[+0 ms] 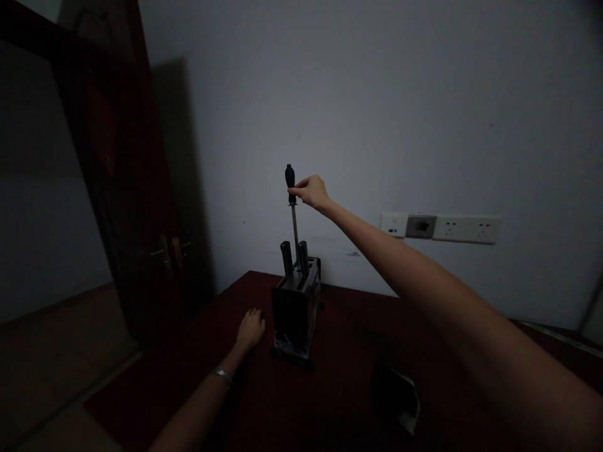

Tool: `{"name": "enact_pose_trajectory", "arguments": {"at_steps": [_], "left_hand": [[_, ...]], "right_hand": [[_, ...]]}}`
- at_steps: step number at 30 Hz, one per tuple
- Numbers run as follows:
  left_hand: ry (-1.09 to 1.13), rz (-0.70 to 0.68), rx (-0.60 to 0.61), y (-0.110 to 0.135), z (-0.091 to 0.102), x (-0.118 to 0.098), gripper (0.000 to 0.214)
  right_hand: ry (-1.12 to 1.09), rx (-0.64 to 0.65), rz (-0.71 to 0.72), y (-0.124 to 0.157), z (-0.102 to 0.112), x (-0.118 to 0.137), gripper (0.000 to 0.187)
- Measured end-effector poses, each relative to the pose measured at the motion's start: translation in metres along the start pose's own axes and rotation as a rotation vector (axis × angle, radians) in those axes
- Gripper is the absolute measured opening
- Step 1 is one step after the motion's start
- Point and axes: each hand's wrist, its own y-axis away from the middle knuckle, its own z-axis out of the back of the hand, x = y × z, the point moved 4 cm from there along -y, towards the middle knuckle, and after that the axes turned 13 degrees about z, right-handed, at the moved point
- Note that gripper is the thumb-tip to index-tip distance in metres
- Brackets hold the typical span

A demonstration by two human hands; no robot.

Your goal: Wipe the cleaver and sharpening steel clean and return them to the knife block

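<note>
A dark metal knife block [296, 311] stands on a dark red table [339, 389] near the wall. My right hand [311, 191] is raised above it, fingers pinched on the black handle of a sharpening steel [293, 210], whose thin rod still reaches down into the block. Two other black handles [294, 256] stick up from the block's top. My left hand [250, 329] lies on the tabletop just left of the block, fingers curled and resting, holding nothing; a bracelet sits on its wrist.
A dark wooden door [127, 176] with brass handles stands open at the left. A row of wall sockets [440, 227] runs along the white wall at the right. A dark object with a pale edge [396, 395] lies on the table in front.
</note>
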Motion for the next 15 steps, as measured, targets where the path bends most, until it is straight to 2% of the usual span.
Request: {"name": "enact_pose_trajectory", "arguments": {"at_steps": [15], "left_hand": [[0.005, -0.013, -0.013, -0.0027, -0.0037, 0.0012, 0.038]], "right_hand": [[0.002, 0.018, 0.012, 0.0041, -0.0037, -0.0041, 0.028]]}}
